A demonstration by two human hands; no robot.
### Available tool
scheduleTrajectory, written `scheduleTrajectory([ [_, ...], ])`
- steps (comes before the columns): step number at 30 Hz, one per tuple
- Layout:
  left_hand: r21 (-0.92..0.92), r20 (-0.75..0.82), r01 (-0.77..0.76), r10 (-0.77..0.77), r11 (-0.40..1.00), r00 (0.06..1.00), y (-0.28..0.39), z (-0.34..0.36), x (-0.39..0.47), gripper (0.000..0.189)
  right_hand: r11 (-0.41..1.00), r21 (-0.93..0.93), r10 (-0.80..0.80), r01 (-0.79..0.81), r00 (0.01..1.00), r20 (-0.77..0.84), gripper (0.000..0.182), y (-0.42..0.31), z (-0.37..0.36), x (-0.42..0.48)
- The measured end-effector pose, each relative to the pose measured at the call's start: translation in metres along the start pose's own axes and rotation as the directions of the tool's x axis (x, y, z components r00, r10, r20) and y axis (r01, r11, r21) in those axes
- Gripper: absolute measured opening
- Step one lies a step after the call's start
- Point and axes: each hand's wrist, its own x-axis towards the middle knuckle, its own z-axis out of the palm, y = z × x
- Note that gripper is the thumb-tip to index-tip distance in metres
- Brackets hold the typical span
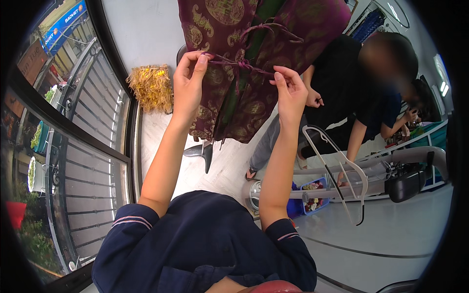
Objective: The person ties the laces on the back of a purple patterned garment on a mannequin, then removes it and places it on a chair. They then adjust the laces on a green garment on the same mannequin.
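Note:
A purple brocade garment [253, 110] with gold motifs hangs upright before me, its front edges apart over dark green cloth [228, 121]. Thin purple fabric ties cross the opening in a knot [244, 64]. My left hand [189, 86] pinches the tie on the left side between thumb and fingertips. On the other side, my right hand [292, 93] grips the tie's right part with thumb and index finger. The tie is stretched nearly straight between both hands. Higher up, another purple tie [273, 27] hangs across the front. Below the hem shows a black stand base [201, 154].
A person in black [337, 80] bends close on the right, with another person behind. A white clothes hanger [357, 166] hangs by a grey bar [414, 155]. Blue baskets [315, 196] hold flowers. A straw bundle [152, 89] stands by the window frame [132, 161] at left.

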Motion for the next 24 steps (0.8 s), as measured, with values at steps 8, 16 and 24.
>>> scheduleTrajectory([
  [8, -0.174, -0.117, -0.005, -0.015, 0.985, 0.993, -0.015, 0.000, 0.005, 0.023, 0.936, -0.289, -0.224, 0.199, 0.973, -0.054, 0.012, -0.001, -0.009, -0.007],
  [16, -0.306, -0.132, -0.006, -0.036, 0.952, 0.991, -0.023, 0.008, 0.002, 0.021, 0.987, -0.007, -0.161, 0.163, 0.969, -0.187, 0.014, -0.002, -0.012, -0.009],
  [24, 0.080, 0.058, -0.104, 0.100, 0.991, 0.993, -0.005, -0.011, -0.011, 0.017, 0.699, -0.600, -0.314, 0.389, 0.921, 0.231, 0.021, 0.003, -0.016, -0.028],
])
